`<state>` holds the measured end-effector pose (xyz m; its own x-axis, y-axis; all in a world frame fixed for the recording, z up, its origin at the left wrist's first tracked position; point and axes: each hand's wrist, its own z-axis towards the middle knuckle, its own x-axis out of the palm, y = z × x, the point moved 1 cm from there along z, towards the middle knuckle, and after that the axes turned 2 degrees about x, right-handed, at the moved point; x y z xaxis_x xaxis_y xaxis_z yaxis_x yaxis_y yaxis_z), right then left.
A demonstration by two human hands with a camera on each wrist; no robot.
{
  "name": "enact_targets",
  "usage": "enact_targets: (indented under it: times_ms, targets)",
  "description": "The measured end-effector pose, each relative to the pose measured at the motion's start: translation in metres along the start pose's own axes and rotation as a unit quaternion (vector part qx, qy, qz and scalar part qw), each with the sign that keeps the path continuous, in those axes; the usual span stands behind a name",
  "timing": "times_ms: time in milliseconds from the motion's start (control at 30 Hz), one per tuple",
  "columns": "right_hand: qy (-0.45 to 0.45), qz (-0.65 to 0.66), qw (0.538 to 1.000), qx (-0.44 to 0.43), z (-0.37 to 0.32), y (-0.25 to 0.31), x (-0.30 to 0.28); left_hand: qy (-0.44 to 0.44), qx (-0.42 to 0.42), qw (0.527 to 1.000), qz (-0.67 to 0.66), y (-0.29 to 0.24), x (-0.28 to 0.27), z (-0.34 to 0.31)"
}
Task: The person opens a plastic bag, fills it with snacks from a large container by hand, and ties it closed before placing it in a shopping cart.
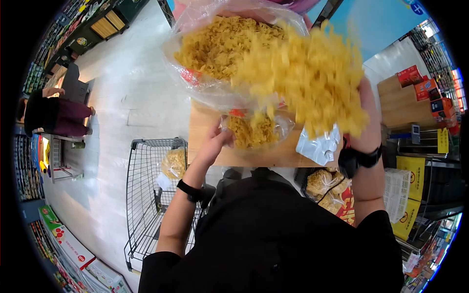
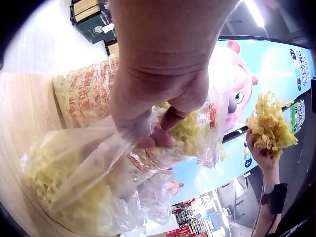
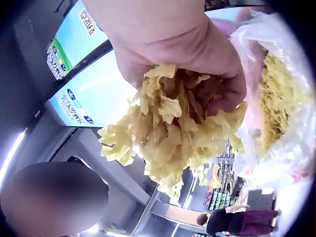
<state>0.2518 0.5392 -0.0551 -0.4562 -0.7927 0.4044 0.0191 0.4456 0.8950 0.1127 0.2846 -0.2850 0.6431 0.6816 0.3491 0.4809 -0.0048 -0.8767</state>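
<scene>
My right hand [image 1: 367, 122] grips a large bunch of yellow wavy noodle-like strips [image 1: 312, 78], held up over the right side of a big clear bag [image 1: 205, 90] full of the same strips. In the right wrist view the fingers [image 3: 229, 96] curl round the bunch [image 3: 173, 128]. My left hand [image 1: 216, 141] pinches the rim of a small clear bag [image 1: 281, 139], partly filled with strips, near the table's front edge. The left wrist view shows the small bag [image 2: 74, 182] hanging from the left hand [image 2: 158, 108], beside the big printed bag [image 2: 86, 94].
A silvery packet [image 1: 320, 146] lies on the wooden table [image 1: 210, 127], right of the small bag. A wire cart [image 1: 146, 195] with a filled bag stands at the left, a crate [image 1: 305, 183] of filled bags at the lower right. Another person [image 1: 58, 115] stands at far left.
</scene>
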Motion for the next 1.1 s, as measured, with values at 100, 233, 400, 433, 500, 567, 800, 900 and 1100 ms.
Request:
enact_targets:
  times_ms: [100,233,400,433,500,567,800,900,1100]
  targets:
    - [-0.007,-0.001,0.996,0.087,-0.014,-0.03,-0.015,-0.004,0.0,1.0,-0.006,0.002,-0.002,0.0]
    - [0.002,0.055,0.981,0.187,-0.013,-0.085,-0.039,0.016,0.001,1.0,-0.01,0.004,-0.007,-0.005]
    - [0.013,0.092,0.963,0.252,-0.002,-0.159,-0.057,0.03,0.0,0.999,0.012,0.001,-0.003,-0.013]
    - [0.002,0.057,0.967,0.247,0.003,-0.173,-0.061,0.036,0.001,0.999,0.017,0.001,-0.002,-0.013]
    - [-0.02,-0.012,0.971,0.236,0.017,-0.202,-0.061,0.044,-0.012,0.999,0.009,0.003,-0.003,-0.015]
    - [-0.062,-0.01,0.972,0.228,0.032,-0.246,-0.068,0.049,-0.024,0.999,0.0,0.004,-0.004,-0.018]
    - [-0.009,-0.397,0.916,0.056,0.078,-0.297,-0.023,0.019,-0.018,0.998,-0.048,0.003,0.004,-0.013]
    - [-0.044,-0.623,0.768,-0.141,0.085,-0.323,-0.033,-0.004,-0.003,0.996,-0.087,-0.003,-0.002,-0.01]
    - [0.049,-0.636,0.769,-0.031,0.11,-0.287,-0.046,0.048,-0.002,0.994,-0.098,-0.006,-0.012,-0.013]
